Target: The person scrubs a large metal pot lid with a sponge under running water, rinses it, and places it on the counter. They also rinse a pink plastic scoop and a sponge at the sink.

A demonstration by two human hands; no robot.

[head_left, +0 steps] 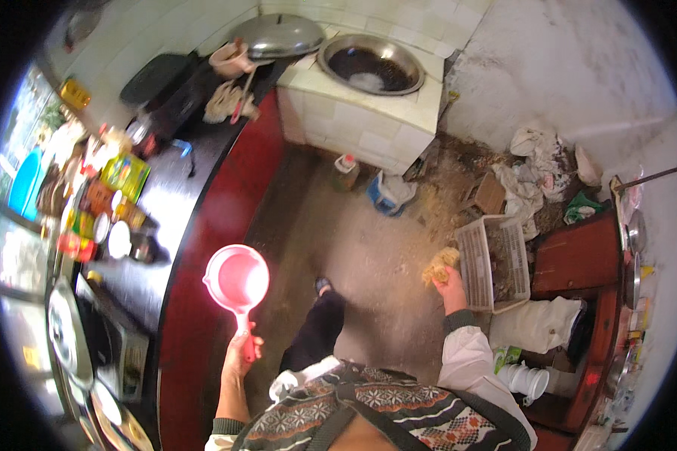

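A pink plastic water ladle [237, 276] is gripped by its handle in my left hand [242, 350], its round bowl pointing away from me beside the red counter front. The bowl's inside looks bright, and I cannot tell whether it holds water. In my right hand [450, 284] is a crumpled yellowish cloth [439, 266], bunched in the fingers. That hand hangs over the floor, close to a white plastic crate [474, 263]. Both forearms reach forward from the lower edge, well apart.
A large metal wok [371, 66] with dark liquid sits in the tiled stove at the back. Jars and packets crowd the black counter [192, 180] on the left. A blue bucket [387, 197] and a bottle [345, 173] stand on the floor; a wooden cabinet [579, 255] lines the right.
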